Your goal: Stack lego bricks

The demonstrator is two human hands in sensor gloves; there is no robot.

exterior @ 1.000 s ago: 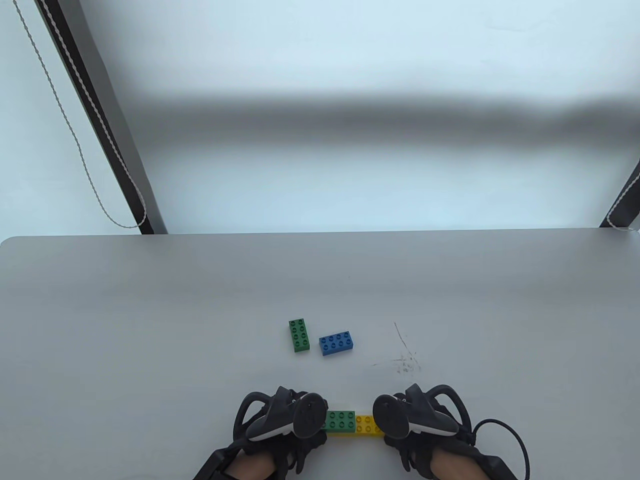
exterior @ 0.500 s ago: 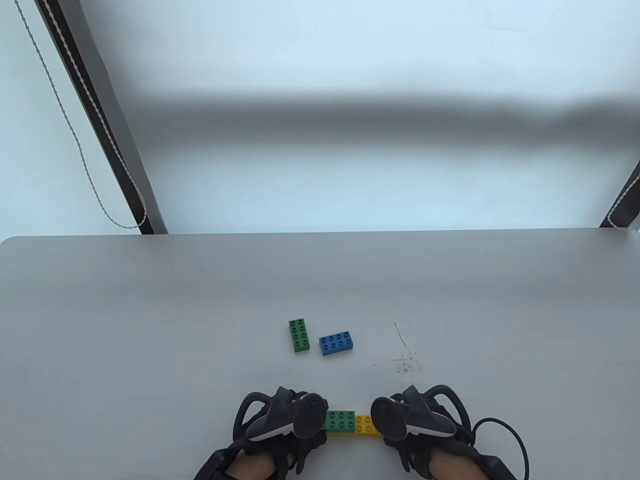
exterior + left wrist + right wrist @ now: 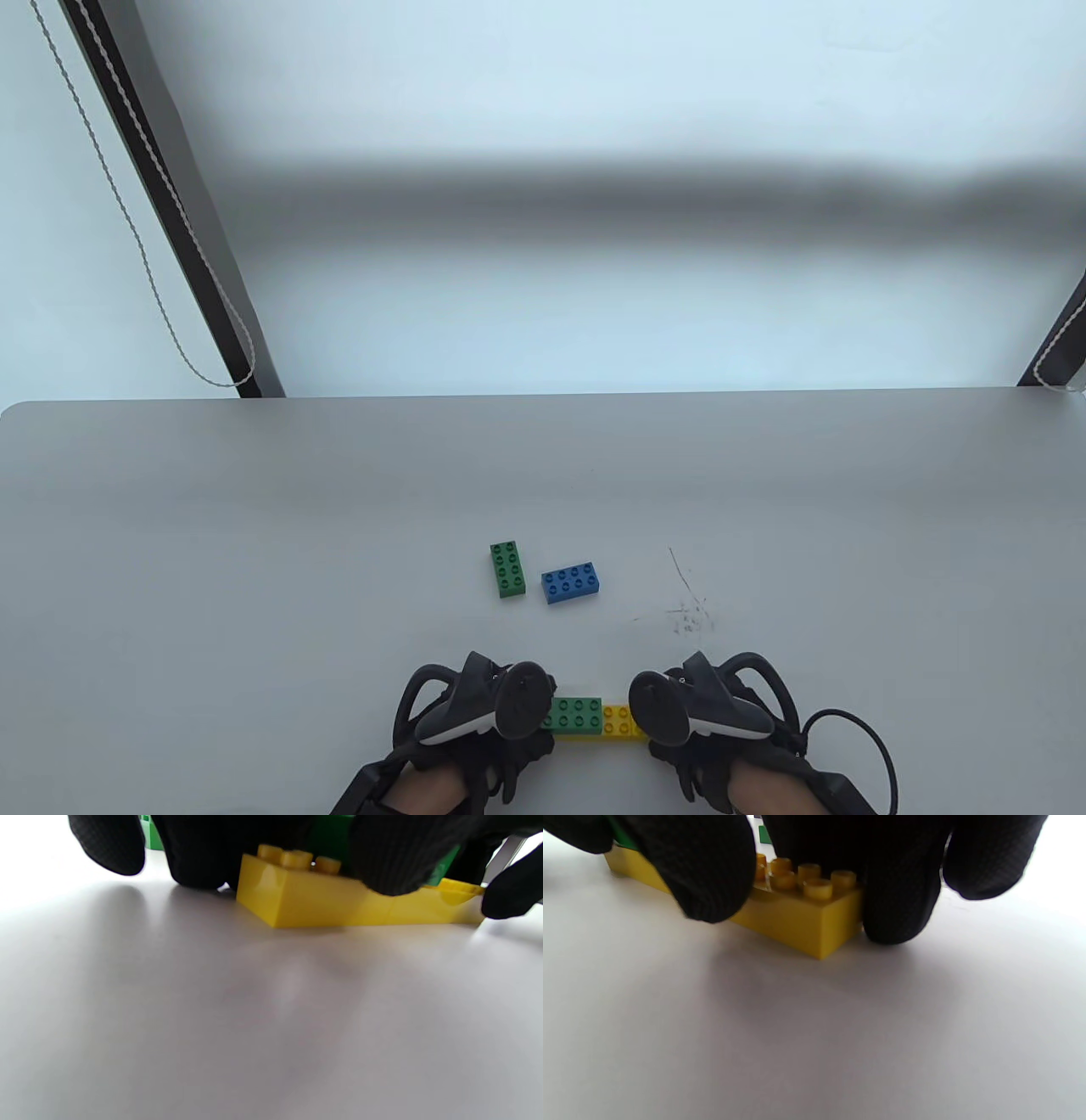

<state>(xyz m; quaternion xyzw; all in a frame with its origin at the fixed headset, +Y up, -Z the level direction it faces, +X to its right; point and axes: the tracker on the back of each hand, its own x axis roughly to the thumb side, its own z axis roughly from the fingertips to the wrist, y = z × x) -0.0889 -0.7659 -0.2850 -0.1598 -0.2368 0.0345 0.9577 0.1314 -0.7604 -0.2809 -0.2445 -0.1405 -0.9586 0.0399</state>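
Near the front edge of the counter (image 3: pixel 254 526), a yellow brick (image 3: pixel 624 723) lies flat with a green brick (image 3: pixel 575 714) seated on its left portion. The left hand (image 3: pixel 475 722) grips the left end of this pair, its gloved fingers (image 3: pixel 394 853) curled over the green brick and down the yellow side; the right hand (image 3: pixel 704 722) pinches the yellow brick's right end between fingers (image 3: pixel 899 899) on either side. Farther back, well apart from both hands, a second green brick (image 3: pixel 506 570) and a blue brick (image 3: pixel 571 581) lie loose just beside each other.
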